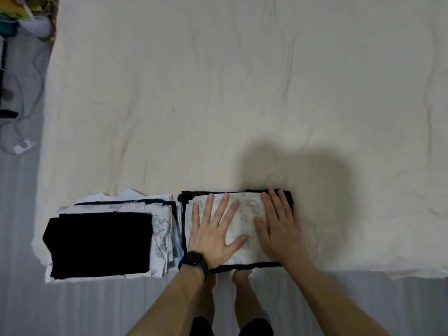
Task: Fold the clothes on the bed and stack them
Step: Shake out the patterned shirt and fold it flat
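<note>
Fingers (221,209) straight, spread flat, gripping nothing: left hand (213,231) & right hand (278,229) press folded cream printed garment (244,214). Smooth toward 12 o'clock; keep edges square.

Your left hand (213,235) and right hand (278,229) press flat on the folded printed garment (244,214), lower centre; the folded stack (104,241) sits lower left.
</note>
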Motion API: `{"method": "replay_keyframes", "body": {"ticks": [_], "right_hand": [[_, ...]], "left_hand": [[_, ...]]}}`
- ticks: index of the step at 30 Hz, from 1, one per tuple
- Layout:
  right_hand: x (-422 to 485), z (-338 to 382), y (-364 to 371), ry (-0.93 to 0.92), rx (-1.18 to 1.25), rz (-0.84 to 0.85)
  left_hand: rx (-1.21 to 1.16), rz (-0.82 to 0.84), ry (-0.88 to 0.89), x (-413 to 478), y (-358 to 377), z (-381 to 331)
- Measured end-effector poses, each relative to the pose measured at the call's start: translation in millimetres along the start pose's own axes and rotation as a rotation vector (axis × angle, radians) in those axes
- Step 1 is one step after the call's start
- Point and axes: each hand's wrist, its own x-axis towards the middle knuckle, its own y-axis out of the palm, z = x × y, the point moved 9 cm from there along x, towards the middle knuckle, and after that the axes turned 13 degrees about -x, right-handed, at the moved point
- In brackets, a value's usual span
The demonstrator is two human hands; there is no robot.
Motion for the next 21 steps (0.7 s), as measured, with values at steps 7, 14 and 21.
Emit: {"method": "replay_keyframes", "body": {"ticks": [7,14,21], "right_hand": [[3.0,-6.4,17.6,0.020,0.024,-0.054],[5.0,-7.1,28.9,-0.004,-0.014,-0.152],[3.1,-6.7,39.2,-0.063,-0.046,-0.261]], "left_hand": [[-0.023,-0.019,0.048,13.2,10.6,12.4],[0.041,-0.084,0.057,20.0,25.6,20.4],[0.052,-0.087,0.058,23.3,39.6,27.6]]}}
